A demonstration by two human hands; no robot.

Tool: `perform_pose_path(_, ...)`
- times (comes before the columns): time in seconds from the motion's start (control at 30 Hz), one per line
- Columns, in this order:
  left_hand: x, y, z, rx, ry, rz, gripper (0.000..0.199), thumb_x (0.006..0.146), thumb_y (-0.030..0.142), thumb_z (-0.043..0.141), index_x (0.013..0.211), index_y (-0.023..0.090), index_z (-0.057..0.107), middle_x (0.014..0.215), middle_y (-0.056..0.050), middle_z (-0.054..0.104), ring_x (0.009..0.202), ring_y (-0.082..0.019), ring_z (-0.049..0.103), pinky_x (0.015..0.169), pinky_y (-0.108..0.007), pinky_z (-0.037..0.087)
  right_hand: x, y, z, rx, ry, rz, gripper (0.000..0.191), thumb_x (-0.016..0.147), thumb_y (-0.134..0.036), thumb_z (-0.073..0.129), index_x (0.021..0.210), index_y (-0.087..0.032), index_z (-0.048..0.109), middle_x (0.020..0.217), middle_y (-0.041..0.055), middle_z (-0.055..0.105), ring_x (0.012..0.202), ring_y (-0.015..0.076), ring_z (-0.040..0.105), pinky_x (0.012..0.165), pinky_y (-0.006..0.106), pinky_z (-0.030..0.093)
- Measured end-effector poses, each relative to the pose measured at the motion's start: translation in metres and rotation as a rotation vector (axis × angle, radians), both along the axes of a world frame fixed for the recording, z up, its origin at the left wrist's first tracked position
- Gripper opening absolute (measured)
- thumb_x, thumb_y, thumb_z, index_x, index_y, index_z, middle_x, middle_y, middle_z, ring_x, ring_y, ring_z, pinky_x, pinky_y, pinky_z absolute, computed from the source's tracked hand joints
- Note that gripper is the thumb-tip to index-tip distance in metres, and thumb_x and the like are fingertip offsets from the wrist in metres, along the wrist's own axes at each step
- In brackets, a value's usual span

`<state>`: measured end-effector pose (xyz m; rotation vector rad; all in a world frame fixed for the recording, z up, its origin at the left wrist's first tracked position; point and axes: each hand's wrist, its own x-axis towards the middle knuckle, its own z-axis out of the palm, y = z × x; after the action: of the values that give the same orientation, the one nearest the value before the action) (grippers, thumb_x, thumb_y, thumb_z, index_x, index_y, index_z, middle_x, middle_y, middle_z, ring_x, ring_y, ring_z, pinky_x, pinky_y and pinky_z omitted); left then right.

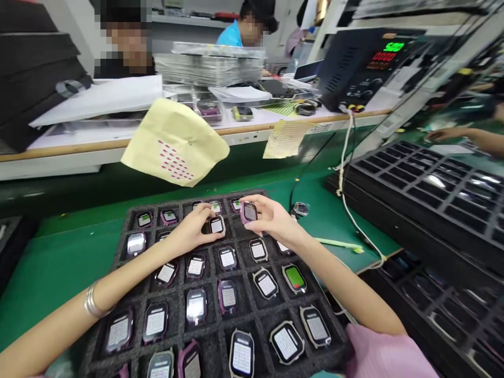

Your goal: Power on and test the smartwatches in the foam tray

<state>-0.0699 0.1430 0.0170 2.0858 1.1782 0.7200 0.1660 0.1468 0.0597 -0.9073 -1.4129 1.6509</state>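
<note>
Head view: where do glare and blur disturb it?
Head view: whitish glare washes out the leftmost smartwatch in the foam tray's second row from the back; bright reflections streak the black compartment tray at right; the power supply's digits look smeared.

One left hand (199, 227), one right hand (272, 218). More than twenty watches (227, 258) in one close-by black foam tray (181, 315). Two yellow papers (177, 139). One dark machine (344, 68) with three rows of bright numbers (388, 56).

The foam tray (179, 315) runs off the bottom edge.
</note>
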Motion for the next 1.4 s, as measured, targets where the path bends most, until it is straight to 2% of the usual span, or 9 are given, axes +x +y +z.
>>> perform_pose_path(0.17, -0.020, -0.021, 0.019, -0.581, -0.702, 0.196, 0.047, 0.063, 0.023, 0.083, 0.101, 0.014, 0.059, 0.094, -0.006, 0.066, 0.084, -0.016, 0.064, 0.082, -0.030, 0.051, -0.014, -0.012, 0.001, 0.008, -0.051, 0.030, 0.061, 0.066, -0.014, 0.078, 0.120, -0.019, 0.051, 0.096, 0.0065, 0.068, 0.066, 0.0123, 0.059, 0.041, 0.016, 0.044)
perform_pose_path(0.27, -0.026, -0.033, 0.028, -0.780, -0.970, 0.196, 0.046, 0.060, 0.015, 0.083, 0.102, 0.013, 0.064, 0.097, -0.009, 0.069, 0.083, -0.015, 0.064, 0.074, -0.025, 0.050, -0.023, -0.015, 0.006, 0.049, -0.041, 0.055, 0.059, 0.071, -0.017, 0.075, 0.126, -0.021, 0.052, 0.102, 0.0081, 0.068, 0.074, 0.0154, 0.063, 0.043, 0.017, 0.047)
perform_pose_path(0.37, -0.026, -0.044, 0.032, -0.886, -1.090, 0.129, 0.044, 0.062, 0.012, 0.080, 0.103, 0.014, 0.065, 0.100, -0.012, 0.070, 0.077, -0.014, 0.061, 0.065, -0.021, 0.047, -0.031, -0.016, 0.008, 0.102, -0.024, 0.028, 0.044, 0.081, -0.024, 0.065, 0.124, -0.019, 0.057, 0.099, 0.0092, 0.070, 0.061, 0.0130, 0.060, 0.043, 0.020, 0.046)
perform_pose_path(0.57, -0.019, -0.056, 0.034, -0.966, -1.140, 0.070, 0.043, 0.072, 0.009, 0.068, 0.114, 0.016, 0.063, 0.102, -0.010, 0.069, 0.083, -0.014, 0.060, 0.067, -0.021, 0.046, -0.041, -0.019, 0.006, 0.148, -0.138, -0.044, 0.031, 0.087, -0.034, 0.065, 0.113, -0.018, 0.064, 0.087, 0.0073, 0.072, 0.049, 0.0099, 0.054, 0.038, 0.019, 0.039)
perform_pose_path(0.77, -0.015, -0.060, 0.034, -0.886, -1.189, 0.101, 0.052, 0.072, 0.009, 0.056, 0.123, 0.016, 0.055, 0.109, -0.012, 0.068, 0.100, -0.026, 0.065, 0.092, -0.043, 0.048, -0.040, -0.022, -0.001, 0.116, -0.104, 0.005, 0.037, 0.093, -0.043, 0.053, 0.121, -0.019, 0.062, 0.083, 0.0059, 0.067, 0.050, 0.0122, 0.056, 0.037, 0.021, 0.042)
perform_pose_path(0.9, -0.009, -0.063, 0.035, -0.749, -1.114, 0.184, 0.052, 0.075, 0.010, 0.056, 0.126, 0.018, 0.050, 0.098, -0.009, 0.067, 0.085, -0.023, 0.066, 0.071, -0.038, 0.054, -0.037, -0.023, -0.002, 0.095, -0.066, 0.039, 0.036, 0.092, -0.042, 0.054, 0.120, -0.020, 0.063, 0.087, 0.0075, 0.068, 0.055, 0.0152, 0.060, 0.038, 0.023, 0.044)
perform_pose_path(1.0, -0.008, -0.063, 0.033, -0.708, -1.089, 0.162, 0.045, 0.082, 0.019, 0.059, 0.126, 0.018, 0.049, 0.093, -0.008, 0.064, 0.078, -0.021, 0.064, 0.061, -0.033, 0.055, -0.035, -0.025, -0.002, 0.084, -0.058, 0.033, 0.035, 0.092, -0.041, 0.054, 0.120, -0.020, 0.062, 0.095, 0.0102, 0.070, 0.057, 0.0160, 0.061, 0.039, 0.024, 0.044)
perform_pose_path(1.23, -0.008, -0.061, 0.030, -0.619, -1.031, 0.126, 0.043, 0.089, 0.029, 0.059, 0.128, 0.015, 0.045, 0.082, -0.005, 0.061, 0.070, -0.017, 0.062, 0.054, -0.027, 0.054, -0.031, -0.028, -0.005, 0.126, -0.116, 0.040, 0.033, 0.093, -0.042, 0.053, 0.118, -0.024, 0.063, 0.085, 0.0070, 0.069, 0.053, 0.0170, 0.059, 0.040, 0.027, 0.044)
perform_pose_path(1.4, -0.010, -0.065, 0.033, -0.680, -1.140, 0.103, 0.057, 0.081, 0.019, 0.057, 0.135, 0.014, 0.039, 0.092, -0.009, 0.064, 0.078, -0.021, 0.064, 0.063, -0.035, 0.056, -0.031, -0.031, -0.002, 0.134, -0.129, 0.036, 0.034, 0.092, -0.039, 0.057, 0.121, -0.024, 0.063, 0.066, 0.0023, 0.062, 0.052, 0.0172, 0.056, 0.043, 0.027, 0.045)
